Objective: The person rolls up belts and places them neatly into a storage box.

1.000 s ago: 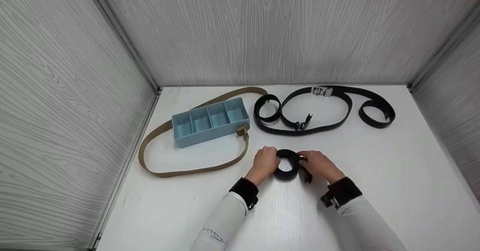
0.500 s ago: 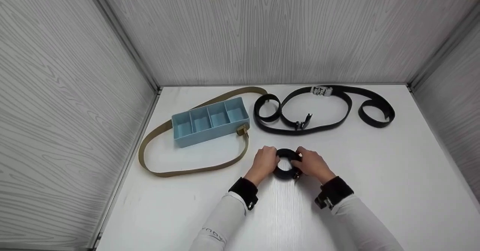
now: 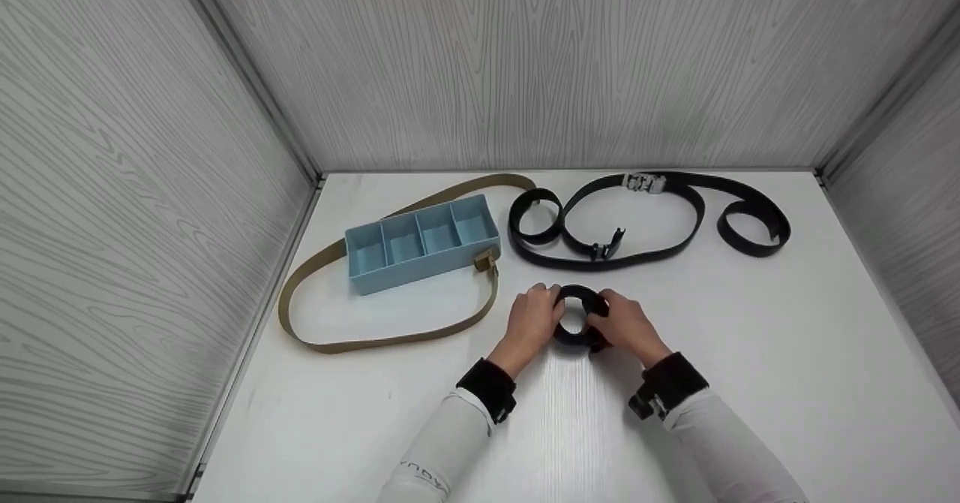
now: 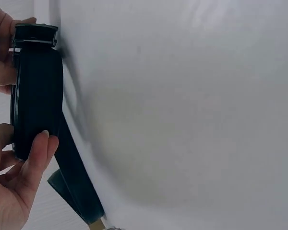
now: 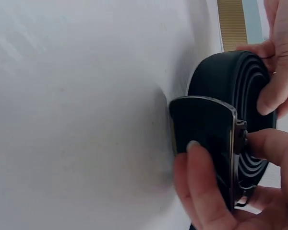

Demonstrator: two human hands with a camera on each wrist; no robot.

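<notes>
A black belt (image 3: 574,338) is wound into a round coil, with its hole seen from above in the head view. My left hand (image 3: 531,328) grips the coil's left side, fingers outside and thumb at the inner edge. On the right side my right hand (image 3: 628,329) holds it, thumb inside the ring. The right wrist view shows the belt's flat, metal-edged buckle (image 5: 201,124) against the outside of the coil, with my right fingertips pressing on its face. Several wound layers show along the coil's edge there.
A blue tray (image 3: 424,265) with several compartments stands at the left back, inside a loop of tan belt (image 3: 405,341). Behind my hands lie black belts (image 3: 600,265) with curled ends, one with a silver buckle (image 3: 643,182). Grey panels (image 3: 517,67) wall the white table.
My right hand has brought the loose buckle end in against the coil and put its thumb inside the ring. Both hands have then shifted the coil slightly away from the body.
</notes>
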